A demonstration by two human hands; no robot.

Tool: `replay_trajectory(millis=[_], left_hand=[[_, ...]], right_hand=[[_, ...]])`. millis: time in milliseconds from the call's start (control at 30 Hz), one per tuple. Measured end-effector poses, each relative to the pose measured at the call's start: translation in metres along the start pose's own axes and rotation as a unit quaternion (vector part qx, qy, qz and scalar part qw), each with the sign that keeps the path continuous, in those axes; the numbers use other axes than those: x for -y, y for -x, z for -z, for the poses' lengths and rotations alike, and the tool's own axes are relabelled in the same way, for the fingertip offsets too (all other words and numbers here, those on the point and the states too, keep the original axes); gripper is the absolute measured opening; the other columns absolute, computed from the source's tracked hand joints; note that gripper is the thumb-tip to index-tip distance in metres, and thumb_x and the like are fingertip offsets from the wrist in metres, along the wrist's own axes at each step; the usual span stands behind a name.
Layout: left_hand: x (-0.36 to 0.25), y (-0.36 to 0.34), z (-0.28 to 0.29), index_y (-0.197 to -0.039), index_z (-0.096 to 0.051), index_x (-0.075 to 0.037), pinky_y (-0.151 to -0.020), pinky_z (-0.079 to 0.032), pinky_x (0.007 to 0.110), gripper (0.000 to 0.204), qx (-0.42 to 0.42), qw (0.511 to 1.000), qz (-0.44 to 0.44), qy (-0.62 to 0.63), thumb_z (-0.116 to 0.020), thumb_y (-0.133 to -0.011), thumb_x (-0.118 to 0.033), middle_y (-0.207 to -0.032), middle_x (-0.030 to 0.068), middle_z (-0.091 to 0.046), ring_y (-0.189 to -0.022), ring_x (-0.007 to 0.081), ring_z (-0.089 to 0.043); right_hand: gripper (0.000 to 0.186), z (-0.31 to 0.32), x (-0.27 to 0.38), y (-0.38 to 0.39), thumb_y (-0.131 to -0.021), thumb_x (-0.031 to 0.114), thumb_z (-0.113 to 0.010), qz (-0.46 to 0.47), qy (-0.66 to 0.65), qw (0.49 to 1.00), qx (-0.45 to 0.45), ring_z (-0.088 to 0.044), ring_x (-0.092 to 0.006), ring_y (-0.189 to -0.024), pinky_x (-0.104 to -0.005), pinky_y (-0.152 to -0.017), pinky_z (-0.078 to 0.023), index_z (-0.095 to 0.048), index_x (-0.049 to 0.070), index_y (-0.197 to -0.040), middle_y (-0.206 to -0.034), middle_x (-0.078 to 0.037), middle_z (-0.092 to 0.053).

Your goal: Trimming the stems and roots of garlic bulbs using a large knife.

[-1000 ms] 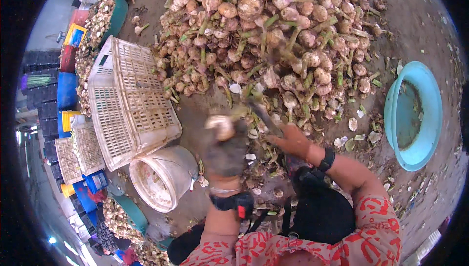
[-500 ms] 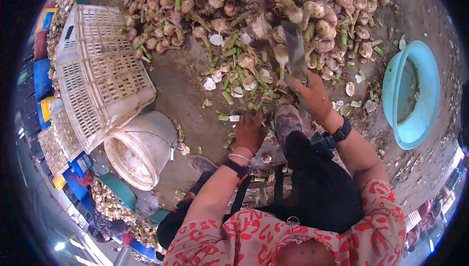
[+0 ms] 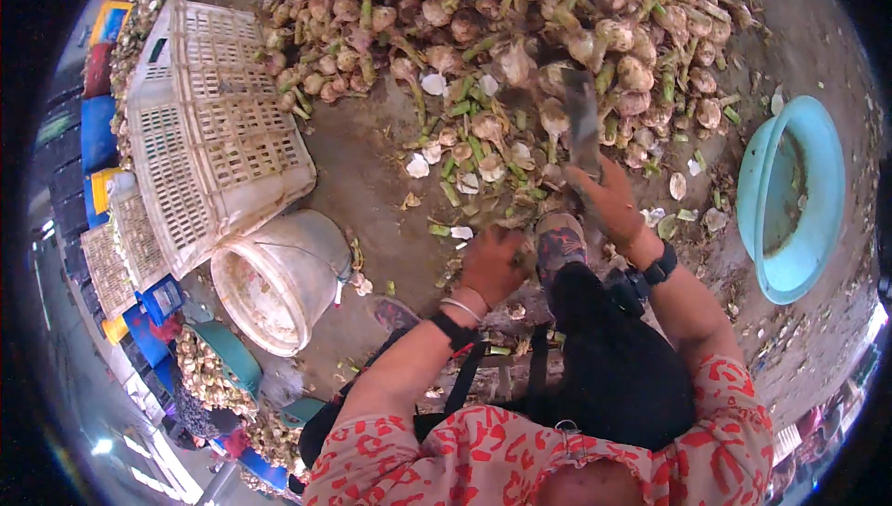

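- The right hand point(image 3: 609, 199) is closing around the handle of a broad knife point(image 3: 583, 120); the flat grey blade is pointing up and away from the person, toward the heap of bulbs point(image 3: 502, 32).
- The blade tip is lying over the near edge of the heap, among pale bulbs with green stalks; whether it is touching one cannot be told.
- The left hand point(image 3: 492, 264) is hanging low over the ground just beside the person's shoe point(image 3: 560, 244), fingers curling inward; whether it is holding anything cannot be told, since the back of the hand is hiding the palm.
- Both wrists are wearing dark bands; the left one is also carrying a thin bangle.
- Cut stalk pieces and pale trimmings point(image 3: 455, 181) are lying on the bare ground between the hands and the heap.
- A white lattice crate point(image 3: 204, 144) is lying tilted to the person's left, touching the edge of the heap.
- A white bucket point(image 3: 279, 283) is lying on its side just below the crate, its mouth facing down-left.
- A turquoise basin point(image 3: 794, 199) is sitting on the ground to the person's right, well apart from the knife.
- More crates and basins of bulbs are showing along the left rim, too small to detail.
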State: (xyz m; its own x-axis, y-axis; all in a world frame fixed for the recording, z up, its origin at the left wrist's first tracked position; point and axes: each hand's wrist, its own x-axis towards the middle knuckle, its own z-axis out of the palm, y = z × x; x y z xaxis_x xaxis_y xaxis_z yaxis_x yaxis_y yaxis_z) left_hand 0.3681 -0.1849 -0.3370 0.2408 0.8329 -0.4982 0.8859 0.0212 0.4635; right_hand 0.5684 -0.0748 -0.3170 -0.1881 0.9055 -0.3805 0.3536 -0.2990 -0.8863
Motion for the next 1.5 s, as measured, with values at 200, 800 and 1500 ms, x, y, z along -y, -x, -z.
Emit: replay_trajectory(millis=[200,800,1500], left_hand=[[0.060,-0.085,0.079,-0.114,-0.055,-0.010,-0.089,-0.042,0.046,0.049,-0.227,0.969,0.090,-0.022,-0.064,-0.073,-0.035,-0.120,0.0237,-0.047,-0.111,0.0387,-0.046],[0.090,0.138,0.265,-0.122,-0.048,-0.003,-0.091,-0.039,0.043,0.066,-0.426,0.770,0.362,-0.306,-0.073,-0.068,-0.033,-0.112,0.0216,-0.052,-0.105,0.0376,-0.048],[0.025,-0.087,0.074,-0.127,-0.045,-0.005,-0.097,-0.040,0.036,0.050,0.006,0.788,0.197,0.583,-0.061,-0.081,-0.015,-0.125,0.0138,-0.051,-0.113,0.0225,-0.050]], right_hand=[[0.042,0.000,-0.011,-0.004,-0.082,0.032,-0.061,-0.042,-0.035,0.998,-0.008,-0.059,-0.0311,-0.090,-0.0373,-0.084,-0.043,-0.057,-0.001,-0.108,-0.097,-0.018,-0.063],[0.055,-0.001,-0.002,0.004,-0.083,0.040,-0.058,-0.018,0.017,0.999,-0.043,-0.049,-0.0372,-0.109,-0.0403,-0.094,-0.037,-0.051,-0.004,-0.116,-0.116,-0.026,-0.053],[0.040,0.000,0.019,-0.018,-0.081,0.036,-0.058,0.107,0.125,0.986,0.033,-0.057,-0.0418,-0.085,-0.0467,-0.073,-0.045,-0.054,0.001,-0.100,-0.092,-0.024,-0.059]])
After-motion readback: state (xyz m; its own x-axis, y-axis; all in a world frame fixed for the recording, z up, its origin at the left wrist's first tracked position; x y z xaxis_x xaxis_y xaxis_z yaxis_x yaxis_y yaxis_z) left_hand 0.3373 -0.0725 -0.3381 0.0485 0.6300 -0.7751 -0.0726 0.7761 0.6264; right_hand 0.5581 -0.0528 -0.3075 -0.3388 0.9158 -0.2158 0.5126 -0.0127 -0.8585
